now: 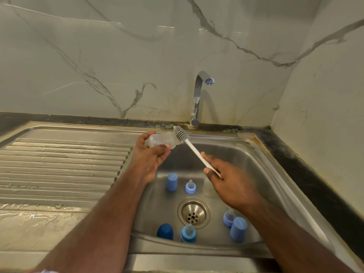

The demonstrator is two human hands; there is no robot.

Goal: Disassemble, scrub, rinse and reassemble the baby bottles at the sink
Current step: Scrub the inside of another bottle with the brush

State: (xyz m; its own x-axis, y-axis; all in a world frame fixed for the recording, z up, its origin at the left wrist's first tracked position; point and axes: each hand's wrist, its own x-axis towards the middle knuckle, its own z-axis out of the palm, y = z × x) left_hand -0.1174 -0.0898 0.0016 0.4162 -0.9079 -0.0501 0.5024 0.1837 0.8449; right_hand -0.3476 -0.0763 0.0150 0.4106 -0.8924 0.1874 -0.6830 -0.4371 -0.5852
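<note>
Head view, hands and parts
Left hand (151, 152): curled round a clear bottle body (160, 140), held on its side over the back-left corner of the sink (256, 154), mouth turned toward the brush.
Right hand (226, 180): pinching the lower end of the white handle of a bottle brush (184, 137); grey bristle head raised just beside the bottle's mouth, apparently outside it; touching or apart, cannot tell.
Tap (198, 95): spout over the basin, no water stream visible.
Basin floor, back: pale blue cap (171, 182) standing upright; pale blue collar with teat (190, 187) just beside it; a second clear bottle body (207, 189), partly hidden by the right hand.
Basin floor, front: dark blue cap (165, 231); blue collar with teat (188, 233) near it; on the right, another collar with teat (228, 218) touching a pale blue cap (238, 229).
Drain (194, 212): between the two groups, open strainer.
Draining board (59, 164): wet streaks, no parts on it.
Progress, judged: disassembly looks done, since caps, collars and bodies lie separate; scrubbing in hand on one bottle body.
Remaining, judged: scrubbing of the other parts, rinsing under the tap, reassembly of every bottle; task in an early-to-middle stage.
</note>
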